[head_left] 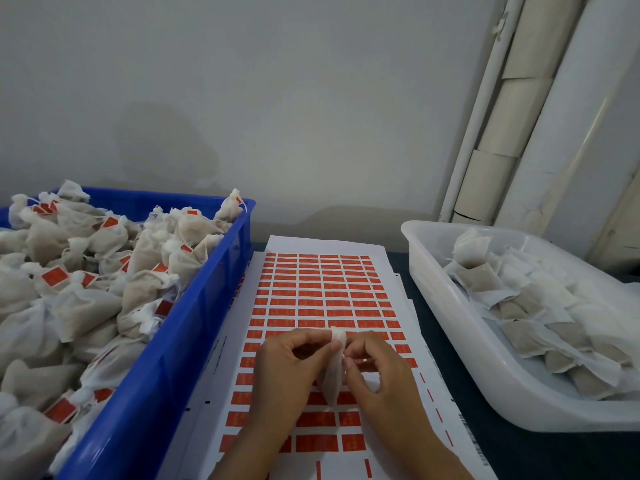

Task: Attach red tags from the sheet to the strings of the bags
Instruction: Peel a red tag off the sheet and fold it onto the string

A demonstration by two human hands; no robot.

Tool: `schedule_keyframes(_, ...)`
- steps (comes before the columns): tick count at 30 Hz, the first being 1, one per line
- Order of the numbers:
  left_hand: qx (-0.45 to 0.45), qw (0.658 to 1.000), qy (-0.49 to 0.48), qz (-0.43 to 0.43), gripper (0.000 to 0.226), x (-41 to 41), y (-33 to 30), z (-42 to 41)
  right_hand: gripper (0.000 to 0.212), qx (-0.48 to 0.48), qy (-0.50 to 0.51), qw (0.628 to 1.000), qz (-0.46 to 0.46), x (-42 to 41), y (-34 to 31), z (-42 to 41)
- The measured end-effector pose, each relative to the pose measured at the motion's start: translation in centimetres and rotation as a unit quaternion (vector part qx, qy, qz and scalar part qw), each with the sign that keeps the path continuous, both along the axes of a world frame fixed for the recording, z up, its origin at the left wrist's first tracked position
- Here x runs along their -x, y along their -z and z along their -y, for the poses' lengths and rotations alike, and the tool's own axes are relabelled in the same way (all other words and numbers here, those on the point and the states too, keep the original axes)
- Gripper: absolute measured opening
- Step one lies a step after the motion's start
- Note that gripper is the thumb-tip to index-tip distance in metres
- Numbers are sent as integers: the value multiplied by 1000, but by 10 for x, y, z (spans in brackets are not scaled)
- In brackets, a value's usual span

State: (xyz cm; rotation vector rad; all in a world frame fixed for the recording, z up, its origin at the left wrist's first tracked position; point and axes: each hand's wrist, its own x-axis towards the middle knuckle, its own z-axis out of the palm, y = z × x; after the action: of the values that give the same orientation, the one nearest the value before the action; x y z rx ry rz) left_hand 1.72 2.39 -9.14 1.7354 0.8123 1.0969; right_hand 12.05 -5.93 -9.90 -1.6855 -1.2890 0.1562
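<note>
Both hands meet over the near half of the sheet of red tags (pixel 322 299), which lies flat on the dark counter (pixel 540 455) between two containers. The left hand (pixel 291 368) has its fingers curled and pinches the top of a small white bag (pixel 334 372) from the left; the right hand (pixel 377 372) pinches the same gathered top from the right, its fingertips (pixel 349 351) touching the bag's neck. The bag hangs down between the two hands, its lower part brownish through the thin fabric, just above the sheet. Its string is too small to make out.

The sheet carries rows of red rectangular tags; in its near right part several places are bare, with only thin red strips left. More white sheets lie under it, their edges showing at the far end and along the right side.

To the left stands a blue crate (pixel 162 358), heaped with tied bags (pixel 79 299), many with a red tag showing among them. To the right stands a white plastic tub (pixel 485 358), holding flat bags (pixel 519 292) laid in an overlapping pile, none with a red tag that can be seen.

Behind the counter is a plain grey wall (pixel 277 98), and at the far right white pipes (pixel 491 109) run upward beside it
</note>
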Motion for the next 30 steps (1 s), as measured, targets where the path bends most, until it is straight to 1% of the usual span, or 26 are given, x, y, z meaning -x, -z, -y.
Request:
schedule_keyframes(3, -59, 998, -11, -17, 21, -1, 1, 3, 22, -11, 12, 997, 82, 1, 5, -2)
schedule_keyframes(5, -65, 998, -7, -12, 21, -2, 1, 4, 25, -27, 24, 994, 107, 3, 8, -3)
schedule_keyframes(9, -5, 999, 21, 29, 20, -1, -1, 3, 17, -88, 44, 976, 192, 2, 5, -3)
schedule_keyframes(11, 33, 997, 43, 53, 20, -2, -2, 3, 22, -108, 37, 964, 242, 0, 2, -3)
schedule_keyframes(13, 58, 994, 57, 70, 22, -2, -3, 4, 29, -117, 24, 939, 322, -3, 0, -1)
schedule_keyframes(14, 67, 993, 56, 74, 23, -2, -4, 4, 29, -117, 10, 928, 354, -4, -2, 0)
schedule_keyframes(16, 81, 993, 52, 73, 24, -2, -3, 3, 25, -108, -18, 918, 381, -8, -5, 2)
schedule_keyframes(18, 85, 993, 50, 61, 24, -2, 0, 2, 20, -105, -26, 919, 379, -10, -4, 3)
schedule_keyframes(21, 88, 994, 42, 49, 23, -3, 2, 1, 27, -89, -10, 931, 355, -9, -1, 4)
schedule_keyframes(24, 98, 992, 53, 52, 19, -2, 1, 1, 26, -99, -6, 943, 317, -7, -1, 4)
schedule_keyframes(26, 104, 991, 69, 53, 18, 0, 0, -1, 27, -107, -1, 956, 273, -7, -3, 4)
schedule_keyframes(28, 111, 989, 75, 58, 20, 2, -1, -2, 21, -111, 4, 964, 240, -11, -2, 4)
schedule_keyframes(30, 127, 987, 78, 63, 20, 2, -1, -3, 20, -109, -3, 968, 227, -14, 2, 3)
